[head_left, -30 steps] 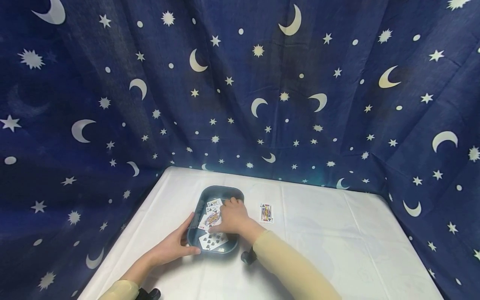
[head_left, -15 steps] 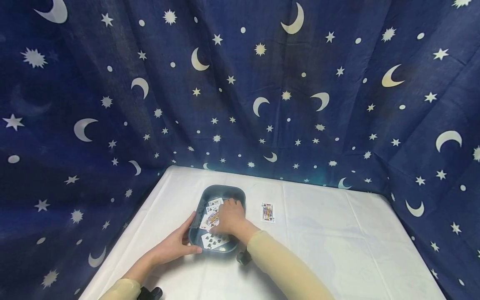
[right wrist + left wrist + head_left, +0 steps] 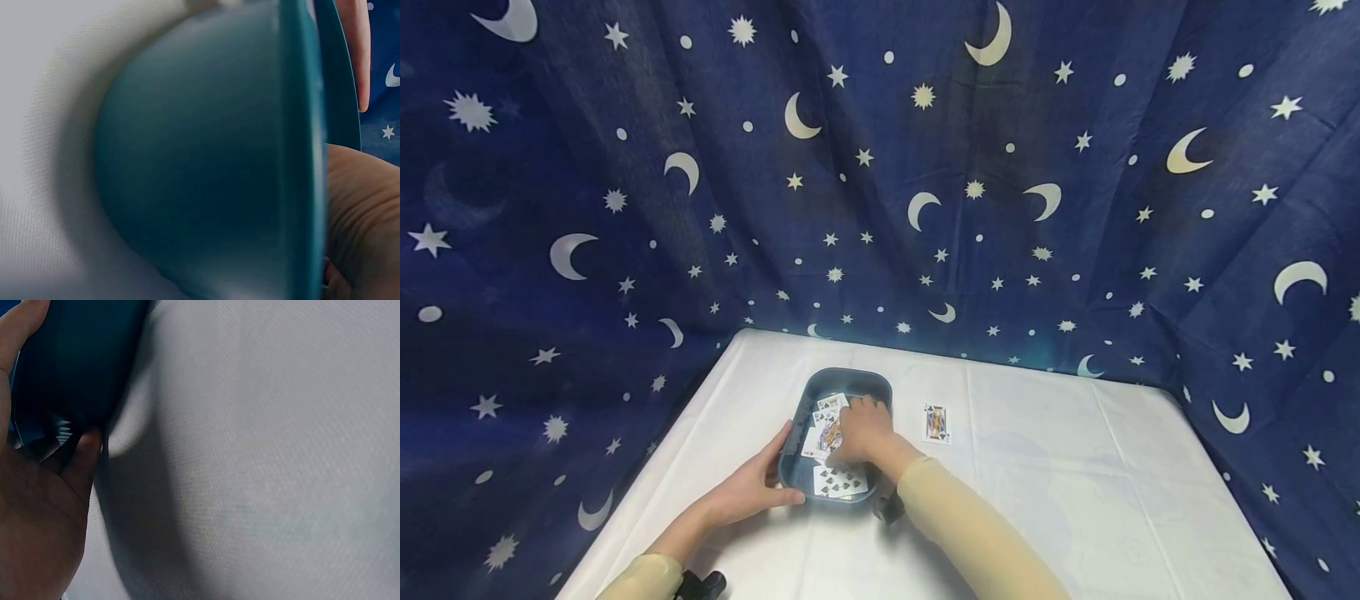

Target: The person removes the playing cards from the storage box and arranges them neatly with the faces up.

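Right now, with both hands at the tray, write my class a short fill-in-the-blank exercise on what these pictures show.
1. The left hand holds the near-left rim of the dark ____ tray.
2. The right hand rests on playing cards lying ____ the tray.
3. One single card lies face up on the ____ tablecloth, apart from the tray.

Missing words: blue; inside; white

White tablecloth (image 3: 1075,500), lone face card (image 3: 934,423), starry blue backdrop (image 3: 1075,208)
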Demonstrator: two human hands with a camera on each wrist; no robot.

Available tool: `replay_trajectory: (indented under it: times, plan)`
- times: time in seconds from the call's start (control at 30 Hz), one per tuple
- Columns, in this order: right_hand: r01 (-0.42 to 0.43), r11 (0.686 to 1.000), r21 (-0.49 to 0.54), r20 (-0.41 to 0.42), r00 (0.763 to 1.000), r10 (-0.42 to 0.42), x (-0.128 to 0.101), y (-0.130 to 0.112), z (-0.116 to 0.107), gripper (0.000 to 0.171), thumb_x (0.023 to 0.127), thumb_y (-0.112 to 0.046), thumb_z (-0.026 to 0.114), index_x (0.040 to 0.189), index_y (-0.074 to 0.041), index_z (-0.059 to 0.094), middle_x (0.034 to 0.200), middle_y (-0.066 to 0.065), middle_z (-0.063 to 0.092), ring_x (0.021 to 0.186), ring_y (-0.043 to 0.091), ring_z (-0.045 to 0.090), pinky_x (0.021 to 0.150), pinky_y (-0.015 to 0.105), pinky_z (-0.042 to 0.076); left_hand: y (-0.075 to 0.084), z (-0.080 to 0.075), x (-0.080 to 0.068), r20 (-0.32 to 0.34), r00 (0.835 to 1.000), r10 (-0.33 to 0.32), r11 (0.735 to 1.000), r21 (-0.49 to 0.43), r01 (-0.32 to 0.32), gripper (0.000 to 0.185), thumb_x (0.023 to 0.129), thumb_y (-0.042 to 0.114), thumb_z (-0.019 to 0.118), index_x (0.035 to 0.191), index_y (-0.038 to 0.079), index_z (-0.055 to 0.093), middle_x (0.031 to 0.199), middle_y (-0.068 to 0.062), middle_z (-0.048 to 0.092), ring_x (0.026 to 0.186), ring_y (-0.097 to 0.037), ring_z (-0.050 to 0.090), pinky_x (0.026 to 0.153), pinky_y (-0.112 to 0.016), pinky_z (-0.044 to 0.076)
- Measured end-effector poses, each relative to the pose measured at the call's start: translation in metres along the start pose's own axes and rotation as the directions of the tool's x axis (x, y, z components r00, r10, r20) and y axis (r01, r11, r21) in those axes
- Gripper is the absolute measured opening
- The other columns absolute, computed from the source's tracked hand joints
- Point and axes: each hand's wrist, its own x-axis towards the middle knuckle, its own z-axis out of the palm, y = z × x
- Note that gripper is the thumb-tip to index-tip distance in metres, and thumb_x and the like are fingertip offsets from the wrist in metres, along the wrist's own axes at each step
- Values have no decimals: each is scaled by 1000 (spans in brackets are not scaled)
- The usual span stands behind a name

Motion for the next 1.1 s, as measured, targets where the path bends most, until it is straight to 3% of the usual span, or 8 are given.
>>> replay_trajectory:
  times: [0.5, 0.8, 1.1]
  plan:
    - [-15, 998, 64, -10, 1000, 15, -1, -1, -1, 90, 66, -63, 88, 132, -5, 64, 131, 11, 59, 124, 29, 50, 113, 50, 39, 1, -1, -3, 13, 999, 45, 999, -13, -45, 121, 83, 26, 88, 166, 14, 1, 168, -24, 12, 145, -44, 36, 113, -47, 41]
    - [-18, 997, 71, -4, 1000, 18, 2, 0, 1, 89, 66, -60, 88, 133, -6, 63, 130, 10, 59, 121, 27, 50, 113, 49, 40, 2, -1, -2, 1, 1000, 24, 1000, -7, -24, 120, 82, 28, 88, 166, 16, 3, 168, -22, 15, 145, -43, 36, 113, -47, 42]
    - [79, 995, 60, -62, 995, -75, 0, 11, -3, 88, 65, -60, 88, 132, -8, 64, 126, 9, 60, 111, 24, 49, 105, 48, 46, 1, 0, -1, -5, 1000, 11, 1000, 0, -11, 122, 80, 30, 89, 166, 17, 4, 169, -20, 12, 147, -42, 34, 114, -46, 42]
